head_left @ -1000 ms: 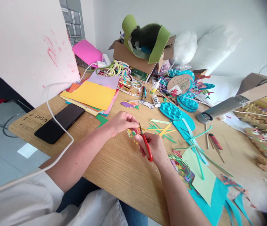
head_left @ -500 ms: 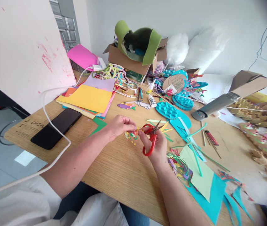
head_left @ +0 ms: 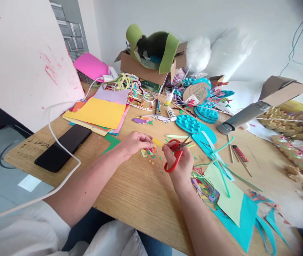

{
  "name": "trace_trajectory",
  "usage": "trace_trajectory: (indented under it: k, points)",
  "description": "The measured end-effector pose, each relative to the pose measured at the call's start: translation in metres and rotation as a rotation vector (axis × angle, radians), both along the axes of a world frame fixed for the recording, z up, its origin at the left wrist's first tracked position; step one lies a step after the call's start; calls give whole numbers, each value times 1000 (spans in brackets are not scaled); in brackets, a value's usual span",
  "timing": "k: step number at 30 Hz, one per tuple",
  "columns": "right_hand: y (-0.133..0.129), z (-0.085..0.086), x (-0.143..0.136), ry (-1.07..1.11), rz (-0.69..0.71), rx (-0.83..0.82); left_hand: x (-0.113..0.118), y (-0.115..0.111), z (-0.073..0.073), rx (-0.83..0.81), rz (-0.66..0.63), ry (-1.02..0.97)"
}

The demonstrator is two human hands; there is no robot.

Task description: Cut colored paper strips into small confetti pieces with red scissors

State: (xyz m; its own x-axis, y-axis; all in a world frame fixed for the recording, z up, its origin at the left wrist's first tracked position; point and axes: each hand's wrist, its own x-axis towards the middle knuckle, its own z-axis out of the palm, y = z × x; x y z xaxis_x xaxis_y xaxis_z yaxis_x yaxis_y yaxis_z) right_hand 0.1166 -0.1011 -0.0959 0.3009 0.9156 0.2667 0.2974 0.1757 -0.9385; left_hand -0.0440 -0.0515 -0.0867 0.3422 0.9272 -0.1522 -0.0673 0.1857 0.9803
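Observation:
Between its thumb and fingers my left hand (head_left: 139, 145) pinches a small yellow paper strip (head_left: 157, 142), whose free end points right. My right hand (head_left: 181, 163) holds red-handled scissors (head_left: 176, 160), with the blades pointing up and to the right, slightly apart and away from the strip. Beneath the hands lies a small heap of colourful paper dots (head_left: 148, 153). Thin yellow and green paper strips (head_left: 178, 136) lie just behind the scissors. A green paper piece (head_left: 111, 142) rests beyond my left forearm.
A black phone (head_left: 63, 147) and a white cable (head_left: 68, 153) lie at the left, by stacked coloured paper (head_left: 98, 113). Paper scraps (head_left: 205, 190) and light green paper (head_left: 230, 202) are at the right. White glue bottles (head_left: 171, 113) and a silver cylinder (head_left: 243, 116) are farther back.
My right hand with the scissors has moved slightly right, away from my left hand. More of the yellow strip shows between them now.

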Motion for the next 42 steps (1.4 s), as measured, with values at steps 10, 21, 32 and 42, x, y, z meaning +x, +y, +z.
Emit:
trace_trajectory:
  k: [10,21,32,42]
  points:
    - [-2,2,1,32,-90,104,-3,2,-13,614,-23,802]
    - [-2,2,2,-7,-101,113,-10,4,-15,662,-33,929]
    - [0,-1,1,-147,89,51,-1,0,3,224,-23,185]
    - [-1,3,-1,-103,77,38,1,-3,1,0,37,-15]
